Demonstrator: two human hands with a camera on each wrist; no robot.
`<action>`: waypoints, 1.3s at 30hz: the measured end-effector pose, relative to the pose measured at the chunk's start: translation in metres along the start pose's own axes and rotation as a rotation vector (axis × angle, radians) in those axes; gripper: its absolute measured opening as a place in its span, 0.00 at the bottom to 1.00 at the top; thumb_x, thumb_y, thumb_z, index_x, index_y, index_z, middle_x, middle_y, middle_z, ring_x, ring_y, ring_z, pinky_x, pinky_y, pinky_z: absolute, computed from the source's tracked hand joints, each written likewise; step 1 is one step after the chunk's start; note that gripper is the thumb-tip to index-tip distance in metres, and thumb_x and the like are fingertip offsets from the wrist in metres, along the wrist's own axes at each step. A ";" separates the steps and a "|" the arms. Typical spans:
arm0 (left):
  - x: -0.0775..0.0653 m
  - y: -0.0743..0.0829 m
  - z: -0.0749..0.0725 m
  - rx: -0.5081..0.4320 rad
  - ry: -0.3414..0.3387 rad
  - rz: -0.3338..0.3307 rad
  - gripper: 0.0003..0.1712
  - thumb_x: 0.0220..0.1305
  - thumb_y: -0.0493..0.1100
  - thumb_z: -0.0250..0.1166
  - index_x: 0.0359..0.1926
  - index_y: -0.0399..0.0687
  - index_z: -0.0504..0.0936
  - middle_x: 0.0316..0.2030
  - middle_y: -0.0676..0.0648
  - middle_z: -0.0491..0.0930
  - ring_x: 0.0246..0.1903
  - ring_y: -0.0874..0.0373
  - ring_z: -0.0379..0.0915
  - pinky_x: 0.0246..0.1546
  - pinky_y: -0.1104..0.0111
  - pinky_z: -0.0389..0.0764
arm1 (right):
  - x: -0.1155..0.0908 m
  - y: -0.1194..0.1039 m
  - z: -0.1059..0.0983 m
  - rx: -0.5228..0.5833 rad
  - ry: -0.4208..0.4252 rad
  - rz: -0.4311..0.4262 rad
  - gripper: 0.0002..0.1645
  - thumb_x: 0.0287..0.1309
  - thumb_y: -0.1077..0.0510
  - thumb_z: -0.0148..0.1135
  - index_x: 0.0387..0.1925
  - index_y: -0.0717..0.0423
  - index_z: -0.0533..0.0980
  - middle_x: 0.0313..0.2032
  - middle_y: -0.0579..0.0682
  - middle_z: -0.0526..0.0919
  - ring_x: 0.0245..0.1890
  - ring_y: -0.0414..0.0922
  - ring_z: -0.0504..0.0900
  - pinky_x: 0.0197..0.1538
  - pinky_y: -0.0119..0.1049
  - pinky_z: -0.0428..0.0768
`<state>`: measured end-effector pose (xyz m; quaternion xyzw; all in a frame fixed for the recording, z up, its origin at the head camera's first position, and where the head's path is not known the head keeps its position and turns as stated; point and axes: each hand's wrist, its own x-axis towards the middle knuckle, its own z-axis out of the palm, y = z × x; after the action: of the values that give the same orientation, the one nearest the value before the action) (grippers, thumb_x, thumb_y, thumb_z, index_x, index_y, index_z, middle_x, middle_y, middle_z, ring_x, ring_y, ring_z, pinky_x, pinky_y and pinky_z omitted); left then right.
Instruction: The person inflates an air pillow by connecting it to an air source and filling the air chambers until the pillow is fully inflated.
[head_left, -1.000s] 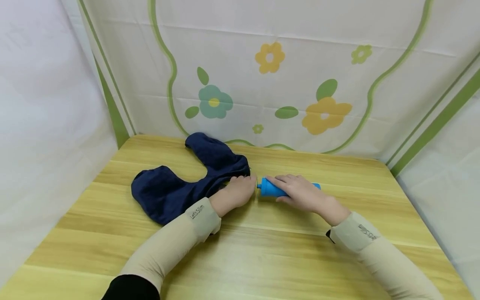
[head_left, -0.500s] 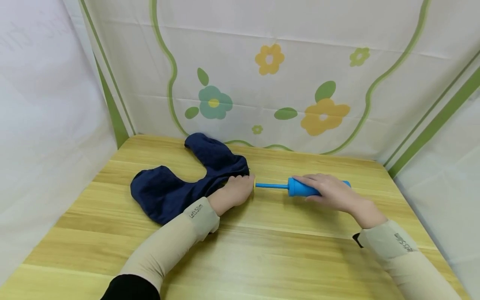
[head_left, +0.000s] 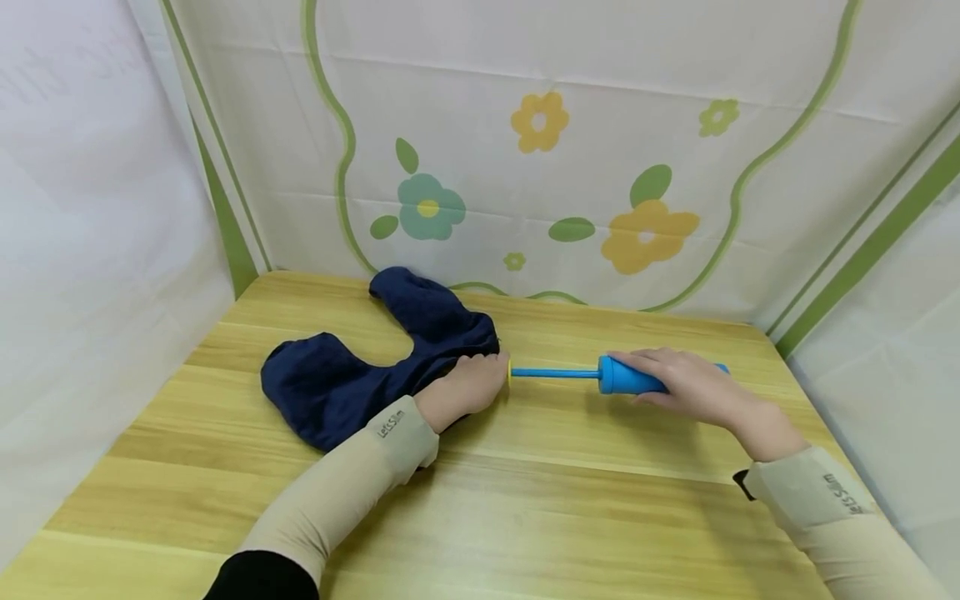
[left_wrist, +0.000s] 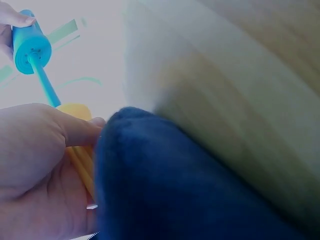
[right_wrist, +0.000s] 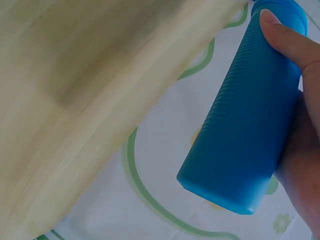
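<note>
A navy U-shaped neck pillow [head_left: 337, 392] lies on the table's left half. A blue hand pump [head_left: 628, 376] with a thin rod stretches level between my hands. My right hand [head_left: 686, 383] grips its barrel [right_wrist: 245, 110], thumb along the side in the right wrist view. At the rod's other end, my left hand [head_left: 472, 383] holds the pump's yellow end [left_wrist: 75, 110] right at the pillow's edge. In the left wrist view the thumb and fingers curl round this yellow part, beside the blue fabric [left_wrist: 165, 175]. The pillow hides where the yellow part ends.
The wood-grain table [head_left: 540, 517] reaches back to a white cloth wall [head_left: 465, 100] printed with flowers. White cloth also hangs at left [head_left: 97, 208] and right [head_left: 900, 283].
My right hand has drawn the pump barrel to the right, and much more of the blue rod shows. My left hand and the pillow have stayed almost in place.
</note>
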<state>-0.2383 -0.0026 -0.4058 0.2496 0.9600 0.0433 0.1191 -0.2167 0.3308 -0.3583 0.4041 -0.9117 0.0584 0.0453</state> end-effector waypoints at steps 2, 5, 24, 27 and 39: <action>0.000 0.000 0.000 -0.001 0.006 -0.002 0.08 0.82 0.35 0.47 0.54 0.42 0.71 0.47 0.44 0.79 0.37 0.50 0.74 0.41 0.60 0.73 | -0.001 0.001 -0.002 -0.009 0.013 -0.003 0.45 0.53 0.60 0.79 0.72 0.56 0.70 0.57 0.60 0.82 0.53 0.61 0.83 0.52 0.59 0.80; 0.000 -0.001 0.000 -0.006 -0.005 -0.008 0.10 0.82 0.35 0.46 0.56 0.41 0.71 0.49 0.43 0.79 0.39 0.49 0.74 0.43 0.59 0.74 | -0.001 0.000 -0.004 -0.028 0.015 -0.008 0.45 0.53 0.61 0.79 0.71 0.57 0.70 0.56 0.61 0.83 0.53 0.62 0.83 0.53 0.60 0.79; 0.003 0.008 -0.002 -0.020 -0.051 -0.063 0.20 0.82 0.35 0.46 0.70 0.41 0.66 0.63 0.43 0.75 0.55 0.46 0.75 0.57 0.56 0.74 | 0.068 -0.051 0.029 -0.089 -0.033 -0.054 0.42 0.60 0.58 0.75 0.73 0.57 0.69 0.60 0.61 0.80 0.57 0.61 0.80 0.56 0.61 0.77; 0.004 0.008 -0.002 -0.010 -0.064 -0.063 0.23 0.84 0.37 0.44 0.74 0.40 0.62 0.67 0.42 0.72 0.60 0.46 0.73 0.60 0.56 0.73 | 0.080 -0.060 0.034 -0.106 -0.030 -0.077 0.41 0.61 0.57 0.74 0.73 0.57 0.69 0.59 0.60 0.80 0.56 0.60 0.80 0.54 0.59 0.78; 0.006 0.005 0.001 0.042 -0.035 -0.039 0.19 0.83 0.40 0.47 0.68 0.38 0.67 0.57 0.42 0.78 0.49 0.47 0.78 0.49 0.57 0.77 | 0.089 -0.063 0.038 -0.067 -0.029 -0.092 0.43 0.61 0.53 0.75 0.73 0.57 0.69 0.59 0.59 0.80 0.55 0.59 0.80 0.53 0.58 0.78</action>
<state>-0.2411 0.0045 -0.4072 0.2340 0.9632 0.0162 0.1315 -0.2306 0.2181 -0.3803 0.4446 -0.8942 0.0199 0.0484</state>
